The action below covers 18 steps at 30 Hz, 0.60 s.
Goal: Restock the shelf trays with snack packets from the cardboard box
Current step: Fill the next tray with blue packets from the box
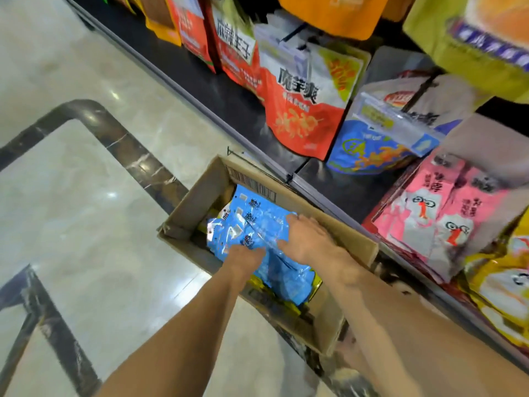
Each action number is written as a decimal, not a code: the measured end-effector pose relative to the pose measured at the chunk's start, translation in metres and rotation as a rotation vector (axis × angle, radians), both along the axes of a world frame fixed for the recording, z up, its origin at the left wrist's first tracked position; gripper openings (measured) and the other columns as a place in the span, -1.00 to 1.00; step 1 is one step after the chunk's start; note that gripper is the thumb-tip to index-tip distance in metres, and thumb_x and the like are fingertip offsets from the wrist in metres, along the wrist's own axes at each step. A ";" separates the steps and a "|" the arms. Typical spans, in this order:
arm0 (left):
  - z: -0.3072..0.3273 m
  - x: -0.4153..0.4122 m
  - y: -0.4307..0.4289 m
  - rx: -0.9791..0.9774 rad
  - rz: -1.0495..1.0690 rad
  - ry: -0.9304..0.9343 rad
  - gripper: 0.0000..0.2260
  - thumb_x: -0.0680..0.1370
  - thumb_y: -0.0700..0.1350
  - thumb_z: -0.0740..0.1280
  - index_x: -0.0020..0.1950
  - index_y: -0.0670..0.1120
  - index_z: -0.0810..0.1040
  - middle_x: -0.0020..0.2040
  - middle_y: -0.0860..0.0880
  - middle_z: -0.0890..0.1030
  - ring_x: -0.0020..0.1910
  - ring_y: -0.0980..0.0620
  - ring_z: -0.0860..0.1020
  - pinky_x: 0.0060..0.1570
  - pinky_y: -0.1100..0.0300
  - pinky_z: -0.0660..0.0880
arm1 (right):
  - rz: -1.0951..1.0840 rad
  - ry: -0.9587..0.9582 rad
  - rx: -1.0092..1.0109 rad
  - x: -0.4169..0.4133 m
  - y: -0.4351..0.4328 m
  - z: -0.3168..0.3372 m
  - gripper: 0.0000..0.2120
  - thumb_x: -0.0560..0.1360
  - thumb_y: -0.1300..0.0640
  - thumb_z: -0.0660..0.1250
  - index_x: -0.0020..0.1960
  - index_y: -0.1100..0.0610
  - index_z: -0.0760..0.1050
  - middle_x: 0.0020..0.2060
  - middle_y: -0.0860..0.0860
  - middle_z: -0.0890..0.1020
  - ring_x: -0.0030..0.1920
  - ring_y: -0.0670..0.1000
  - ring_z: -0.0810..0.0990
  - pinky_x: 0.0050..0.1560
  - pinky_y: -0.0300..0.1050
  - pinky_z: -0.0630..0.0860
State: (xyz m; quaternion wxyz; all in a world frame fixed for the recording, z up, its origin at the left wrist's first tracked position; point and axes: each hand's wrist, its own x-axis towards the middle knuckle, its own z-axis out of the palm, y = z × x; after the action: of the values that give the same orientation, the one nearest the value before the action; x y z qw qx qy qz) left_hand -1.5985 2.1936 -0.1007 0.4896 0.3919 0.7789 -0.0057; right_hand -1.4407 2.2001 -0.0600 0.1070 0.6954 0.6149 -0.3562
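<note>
An open cardboard box (183,213) stands on the floor against the shelf base. Inside lie several blue snack packets (257,216), with yellow packets (315,285) showing under them at the near end. My left hand (246,255) is down in the box, its fingers curled into the blue packets. My right hand (307,236) lies flat on top of the same stack, fingers spread toward the left. The fingertips of both hands are partly hidden by the shiny wrappers.
The dark bottom shelf (357,181) runs diagonally at right, holding red-and-white bags (303,110), a blue bag (369,156) and a red tray of pink packets (446,213). Yellow bags (503,282) sit at the far right. Marble floor (100,210) lies to the left.
</note>
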 end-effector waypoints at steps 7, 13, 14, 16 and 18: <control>-0.049 0.005 0.001 -0.066 0.143 0.080 -0.08 0.40 0.27 0.40 0.47 -0.34 0.16 0.33 -0.24 0.51 0.26 -0.18 0.55 0.22 -0.01 0.54 | -0.067 -0.003 -0.039 0.003 -0.008 -0.029 -0.39 0.58 -0.09 0.34 0.50 0.15 0.22 0.42 0.14 0.27 0.41 0.25 0.32 0.41 0.15 0.34; -0.032 0.017 -0.005 0.031 0.306 0.032 -0.20 0.49 0.01 0.49 0.48 -0.32 0.11 0.36 -0.20 0.47 0.28 -0.16 0.51 0.22 -0.01 0.51 | -0.111 0.079 -0.034 0.003 -0.019 -0.040 -0.61 0.62 0.07 0.30 0.42 0.10 0.39 0.30 0.12 0.51 0.31 0.21 0.49 0.22 0.05 0.48; -0.031 0.017 -0.006 0.046 0.343 0.028 -0.23 0.48 -0.02 0.50 0.46 -0.30 0.14 0.32 -0.20 0.49 0.25 -0.17 0.52 0.19 -0.01 0.52 | -0.121 0.085 -0.034 0.004 -0.019 -0.039 -0.63 0.62 0.09 0.30 0.41 0.10 0.41 0.30 0.12 0.51 0.29 0.21 0.51 0.18 0.03 0.49; -0.031 0.016 -0.007 0.089 0.401 0.014 -0.34 0.47 -0.05 0.52 0.38 -0.26 0.23 0.25 -0.21 0.52 0.18 -0.19 0.55 0.16 -0.04 0.54 | -0.155 0.096 -0.047 0.005 -0.018 -0.036 -0.66 0.60 0.15 0.32 0.37 0.14 0.46 0.29 0.13 0.51 0.25 0.21 0.53 0.10 -0.04 0.49; -0.028 0.015 -0.009 0.155 0.453 -0.007 -0.50 0.47 -0.08 0.50 0.23 -0.21 0.31 0.13 -0.17 0.56 0.04 -0.16 0.58 0.08 -0.05 0.59 | -0.179 0.101 -0.080 0.007 -0.015 -0.031 -0.74 0.59 0.22 0.31 0.27 0.19 0.51 0.24 0.16 0.55 0.16 0.20 0.57 -0.02 -0.10 0.47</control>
State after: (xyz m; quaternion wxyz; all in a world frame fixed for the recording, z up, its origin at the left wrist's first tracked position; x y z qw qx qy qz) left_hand -1.5839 2.1844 -0.1286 0.4496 0.2436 0.8433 0.1655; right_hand -1.4336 2.1850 -0.0911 0.0714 0.7238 0.5402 -0.4233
